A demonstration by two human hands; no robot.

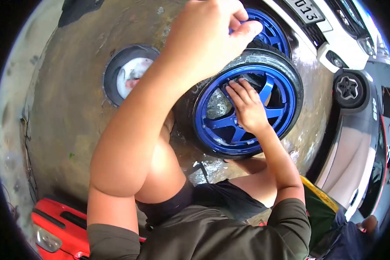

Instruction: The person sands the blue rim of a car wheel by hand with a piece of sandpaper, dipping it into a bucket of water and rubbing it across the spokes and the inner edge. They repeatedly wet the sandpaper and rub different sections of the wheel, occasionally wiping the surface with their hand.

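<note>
My left hand (pixel 221 32) is raised above the wheels with its fingers curled and the thumb bent in. Its upper edge is cut off by the frame, and anything inside it is hidden. My right hand (pixel 249 108) lies on the face of a blue spoked wheel (pixel 225 123), fingers stretched along a spoke near the hub. White suds and wet streaks show on the rim and on its black tire (pixel 294 82). The wheel stands tilted toward me by my legs. Behind it is a second blue wheel (pixel 275 32), partly covered by my left hand.
A dark bucket (pixel 110 71) with foamy water and something reddish inside stands left of the wheel. The concrete floor (pixel 69 117) is wet. White cars (pixel 351 143) stand at the right, a red case (pixel 63 225) lies at lower left, and another person (pixel 351 238) is at lower right.
</note>
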